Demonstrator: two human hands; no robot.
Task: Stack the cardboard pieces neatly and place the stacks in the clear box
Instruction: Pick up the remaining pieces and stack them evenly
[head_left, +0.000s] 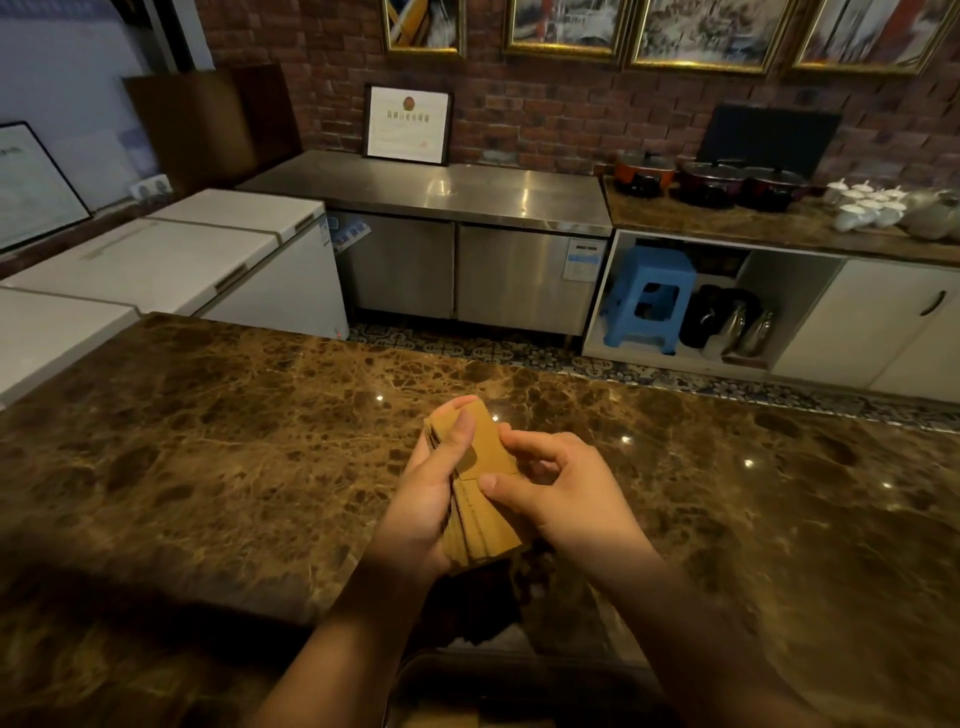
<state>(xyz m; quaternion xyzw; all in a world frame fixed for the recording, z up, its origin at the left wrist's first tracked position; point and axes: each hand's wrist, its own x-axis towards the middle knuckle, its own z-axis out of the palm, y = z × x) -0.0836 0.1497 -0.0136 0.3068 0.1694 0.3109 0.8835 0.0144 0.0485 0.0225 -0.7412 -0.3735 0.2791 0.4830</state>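
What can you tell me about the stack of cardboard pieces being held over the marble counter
The stack of cardboard pieces is tan, flat rectangular sheets bundled together, their layered edges showing at the near end, slightly fanned. It is held off the brown marble counter, tilted away from the camera. The left hand grips its left side, thumb on top; the right hand pinches its right edge.

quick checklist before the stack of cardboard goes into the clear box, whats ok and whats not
1. Left hand grips the cardboard stack, thumb across the top piece: ok.
2. Right hand steadies the stack from the other side, thumb and fingers on it: ok.
3. Edges squared: not ok, the near ends of the pieces fan out unevenly.
4. Stack lifted clear of the marble counter: ok.
5. Clear box located: cannot tell, only a dim, blurred rim-like shape shows at the bottom edge between the forearms.
6. Loose pieces left on the counter: cannot tell, the area under the hands is dark.
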